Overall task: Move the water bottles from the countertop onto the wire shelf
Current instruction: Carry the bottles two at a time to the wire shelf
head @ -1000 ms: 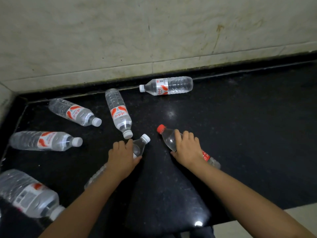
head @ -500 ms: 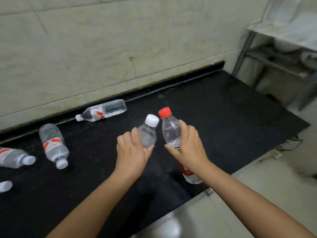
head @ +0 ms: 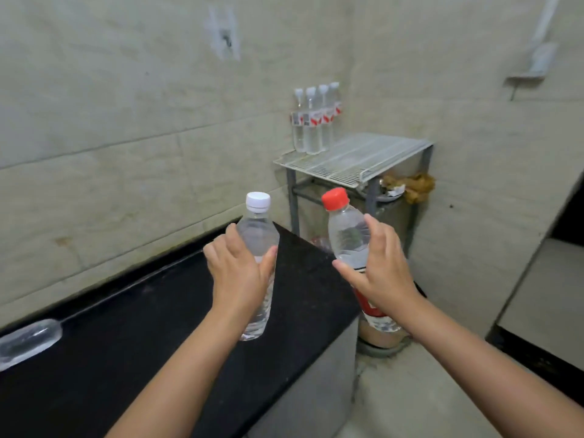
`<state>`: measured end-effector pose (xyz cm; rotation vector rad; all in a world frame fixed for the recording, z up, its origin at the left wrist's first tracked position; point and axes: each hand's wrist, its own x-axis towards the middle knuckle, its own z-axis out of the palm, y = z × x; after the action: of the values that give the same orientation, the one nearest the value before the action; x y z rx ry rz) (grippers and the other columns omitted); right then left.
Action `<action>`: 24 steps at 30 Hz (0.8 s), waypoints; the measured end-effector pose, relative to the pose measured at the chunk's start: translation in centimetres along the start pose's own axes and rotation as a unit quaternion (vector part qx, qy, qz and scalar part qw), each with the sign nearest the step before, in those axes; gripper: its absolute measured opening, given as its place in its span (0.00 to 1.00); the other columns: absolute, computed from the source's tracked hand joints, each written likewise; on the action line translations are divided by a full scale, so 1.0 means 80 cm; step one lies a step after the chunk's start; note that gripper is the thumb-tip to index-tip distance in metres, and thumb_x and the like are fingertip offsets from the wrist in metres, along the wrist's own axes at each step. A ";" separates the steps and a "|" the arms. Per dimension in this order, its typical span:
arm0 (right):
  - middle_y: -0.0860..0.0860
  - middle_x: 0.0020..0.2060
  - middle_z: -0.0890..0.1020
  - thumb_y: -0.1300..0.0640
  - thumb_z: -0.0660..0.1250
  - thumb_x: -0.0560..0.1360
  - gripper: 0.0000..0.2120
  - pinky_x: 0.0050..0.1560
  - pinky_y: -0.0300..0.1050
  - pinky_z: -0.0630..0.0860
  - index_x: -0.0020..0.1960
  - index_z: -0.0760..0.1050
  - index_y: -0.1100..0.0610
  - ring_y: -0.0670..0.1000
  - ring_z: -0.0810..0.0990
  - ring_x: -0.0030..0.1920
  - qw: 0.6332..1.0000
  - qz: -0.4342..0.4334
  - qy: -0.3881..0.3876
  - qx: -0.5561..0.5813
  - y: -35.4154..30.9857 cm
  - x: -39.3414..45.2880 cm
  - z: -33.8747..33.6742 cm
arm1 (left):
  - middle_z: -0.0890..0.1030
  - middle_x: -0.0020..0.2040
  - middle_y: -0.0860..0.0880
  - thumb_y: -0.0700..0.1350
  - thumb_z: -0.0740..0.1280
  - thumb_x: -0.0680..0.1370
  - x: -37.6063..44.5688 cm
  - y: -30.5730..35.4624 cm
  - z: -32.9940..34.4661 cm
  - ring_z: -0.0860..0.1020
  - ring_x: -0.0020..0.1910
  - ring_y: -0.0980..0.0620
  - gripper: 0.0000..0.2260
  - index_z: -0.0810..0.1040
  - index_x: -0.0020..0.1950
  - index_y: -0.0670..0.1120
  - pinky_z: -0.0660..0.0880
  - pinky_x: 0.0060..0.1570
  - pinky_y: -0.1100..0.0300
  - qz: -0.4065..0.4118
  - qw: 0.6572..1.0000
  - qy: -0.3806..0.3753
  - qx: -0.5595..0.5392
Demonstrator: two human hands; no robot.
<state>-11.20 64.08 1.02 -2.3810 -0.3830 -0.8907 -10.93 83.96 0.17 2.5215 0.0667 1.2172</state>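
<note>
Carrying one bottle apiece, the left hand grips the white-capped bottle and the right hand the red-capped bottle, both upright, well short of the wire shelf, ready to stand beside the four bottles at its back.

Black countertop with one bottle lying; wire shelf with four upright bottles.

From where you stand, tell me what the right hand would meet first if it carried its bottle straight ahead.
Probably the wire shelf. The right hand holds the red-capped bottle upright, and the shelf's front leg and rim lie just beyond it in the picture. Nothing shows between them, though depth is hard to judge.
</note>
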 end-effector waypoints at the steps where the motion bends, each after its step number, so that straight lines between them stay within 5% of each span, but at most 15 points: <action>1: 0.68 0.49 0.76 0.42 0.59 0.65 0.33 0.49 0.56 0.77 0.63 0.56 0.59 0.62 0.74 0.51 1.000 0.010 0.005 0.001 0.017 0.012 -0.009 | 0.76 0.42 0.29 0.56 0.58 0.71 0.011 0.018 0.012 0.68 0.46 0.42 0.26 0.62 0.58 0.37 0.74 0.42 0.37 0.001 1.000 -0.008 -0.011; 4: 0.68 0.52 0.74 0.43 0.64 0.65 0.37 0.53 0.59 0.74 0.65 0.57 0.62 0.68 0.75 0.53 0.999 0.045 0.021 0.009 0.065 0.052 -0.021 | 0.76 0.44 0.28 0.60 0.55 0.73 0.048 0.061 0.050 0.75 0.42 0.29 0.28 0.61 0.59 0.36 0.74 0.42 0.35 0.002 0.999 -0.023 -0.033; 7: 0.68 0.54 0.73 0.49 0.69 0.64 0.38 0.56 0.58 0.73 0.66 0.61 0.67 0.68 0.74 0.54 0.997 0.067 0.025 0.002 0.110 0.100 -0.019 | 0.75 0.45 0.26 0.58 0.56 0.72 0.091 0.090 0.093 0.74 0.42 0.27 0.34 0.65 0.59 0.27 0.73 0.44 0.36 -0.012 0.998 -0.036 -0.058; 14: 0.61 0.66 0.65 0.55 0.71 0.70 0.37 0.67 0.50 0.62 0.70 0.55 0.63 0.58 0.65 0.66 0.998 0.045 0.031 0.024 0.194 0.271 0.006 | 0.73 0.52 0.28 0.74 0.42 0.68 0.226 0.129 0.204 0.70 0.51 0.32 0.51 0.66 0.63 0.27 0.69 0.53 0.41 -0.021 0.994 -0.011 -0.107; 19: 0.59 0.66 0.64 0.55 0.70 0.71 0.36 0.64 0.44 0.62 0.71 0.53 0.61 0.56 0.64 0.66 0.997 0.035 0.044 0.047 0.252 0.395 0.031 | 0.69 0.59 0.29 0.67 0.47 0.64 0.323 0.152 0.281 0.66 0.58 0.34 0.47 0.62 0.67 0.29 0.59 0.60 0.47 -0.047 0.991 -0.009 -0.127; 24: 0.59 0.66 0.64 0.55 0.70 0.70 0.37 0.60 0.38 0.58 0.71 0.53 0.61 0.55 0.64 0.66 0.995 0.014 0.037 0.088 0.310 0.483 0.069 | 0.69 0.60 0.32 0.78 0.42 0.63 0.384 0.176 0.355 0.64 0.58 0.37 0.55 0.62 0.68 0.31 0.63 0.59 0.45 -0.073 0.984 0.010 -0.160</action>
<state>31.09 50.10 13.46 -2.1815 -0.3811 -0.8925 28.82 68.50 11.43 2.1881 0.0542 1.0972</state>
